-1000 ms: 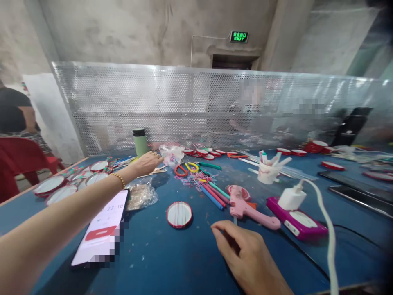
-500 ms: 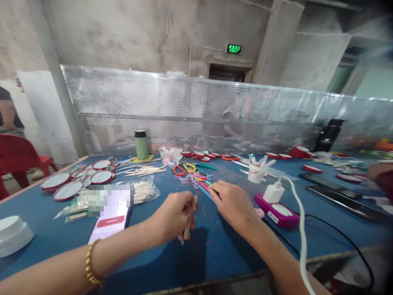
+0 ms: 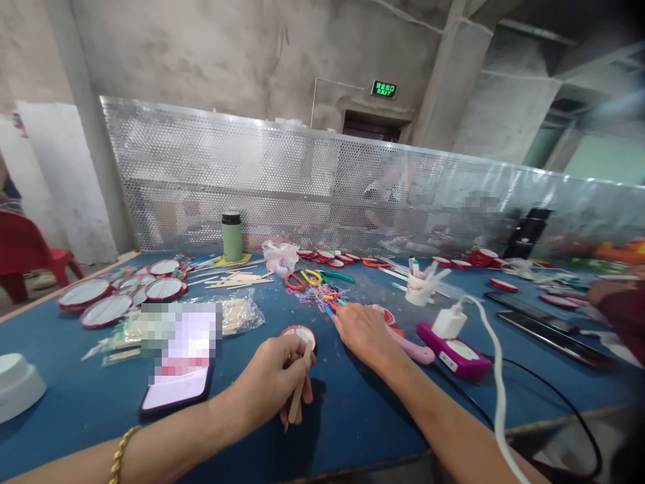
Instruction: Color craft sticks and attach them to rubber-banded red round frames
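Observation:
My left hand [image 3: 282, 376] is closed around a flat wooden craft stick [image 3: 301, 386], which slants down toward the table. Just beyond its fingers shows a small round white drum with a red rim [image 3: 297, 332]; whether the stick is joined to it I cannot tell. My right hand [image 3: 365, 335] lies over the blue table at the edge of a pile of pink and blue cord scraps [image 3: 322, 294]. Its fingers are bent together beside a blue pen-like piece [image 3: 330, 311]; the fingertips are hidden. A pink handle [image 3: 416, 349] sticks out beside the right wrist.
Larger white drums [image 3: 107, 310], a phone [image 3: 176, 390] and bagged sticks [image 3: 236, 314] lie left. Pliers [image 3: 311, 277] and a green bottle [image 3: 232, 238] stand behind. Right are a cup of pens [image 3: 420, 288], a purple power strip [image 3: 456, 349] and a white cable [image 3: 496, 376].
My left hand has moved slightly left and down and turned, showing the stick and the small drum. My right hand has shifted slightly left, uncovering the pink handle.

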Tool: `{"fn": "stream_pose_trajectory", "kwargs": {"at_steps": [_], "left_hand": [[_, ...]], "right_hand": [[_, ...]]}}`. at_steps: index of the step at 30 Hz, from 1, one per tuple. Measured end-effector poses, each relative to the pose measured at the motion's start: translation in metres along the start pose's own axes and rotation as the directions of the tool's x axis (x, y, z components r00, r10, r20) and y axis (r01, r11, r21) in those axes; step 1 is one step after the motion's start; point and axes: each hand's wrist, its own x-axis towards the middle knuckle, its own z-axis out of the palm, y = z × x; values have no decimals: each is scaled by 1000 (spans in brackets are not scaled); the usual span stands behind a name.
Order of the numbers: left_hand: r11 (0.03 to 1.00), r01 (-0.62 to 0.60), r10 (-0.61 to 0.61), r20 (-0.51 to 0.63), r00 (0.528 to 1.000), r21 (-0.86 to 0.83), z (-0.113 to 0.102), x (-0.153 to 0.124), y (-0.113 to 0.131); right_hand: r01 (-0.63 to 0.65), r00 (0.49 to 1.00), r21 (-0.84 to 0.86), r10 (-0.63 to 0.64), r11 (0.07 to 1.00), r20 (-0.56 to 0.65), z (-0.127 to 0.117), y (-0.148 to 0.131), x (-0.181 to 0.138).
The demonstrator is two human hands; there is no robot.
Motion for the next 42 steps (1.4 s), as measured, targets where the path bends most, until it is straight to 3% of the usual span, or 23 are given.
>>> {"fn": "stream_pose_trajectory", "kwargs": {"at_steps": [7, 11, 17, 23, 28, 31, 32, 34, 36, 38, 40, 42], "left_hand": [[999, -21, 21, 11, 1000, 45, -2, -6, 6], [998, -40, 39, 24, 999, 44, -1, -7, 4], [999, -44, 44, 9, 999, 12, 0, -7, 2], [997, -66, 67, 11, 998, -50, 2, -7, 3], [988, -14, 19, 29, 999, -152, 4, -9, 8], [977, 7, 4, 52, 999, -215, 3, -10, 12], [974, 4, 8, 50, 999, -228, 2, -10, 13], [969, -7, 18, 40, 999, -246, 1, -11, 15], [967, -6, 16, 36, 999, -255, 2, -12, 15], [966, 23, -10, 52, 999, -258, 6, -12, 13], [964, 63, -43, 81, 996, -258, 11, -12, 8], [965, 82, -59, 101, 993, -249, 15, -11, 2]], "right_hand": [[-190, 981, -30, 188, 981, -51, -25, 32, 19], [-126, 992, -28, 127, 992, 8, -30, 31, 22], [10, 999, -4, -10, 1000, 49, -11, 6, 18], [44, 997, 32, -46, 999, 62, -1, -1, 19], [-28, 999, 85, 32, 996, -43, -10, 1, 23], [22, 990, 261, 15, 965, -142, -26, 5, 14], [65, 985, 438, 13, 896, -174, -31, 7, 7], [144, 982, 761, 3, 633, -188, -37, 10, -8], [179, 978, 926, 38, 333, -203, -36, 13, -24], [200, 978, 975, 42, 91, -205, -29, 15, -39], [202, 979, 979, 31, -38, -201, -20, 15, -48], [203, 979, 977, 34, -66, -201, -12, 13, -51]]}}
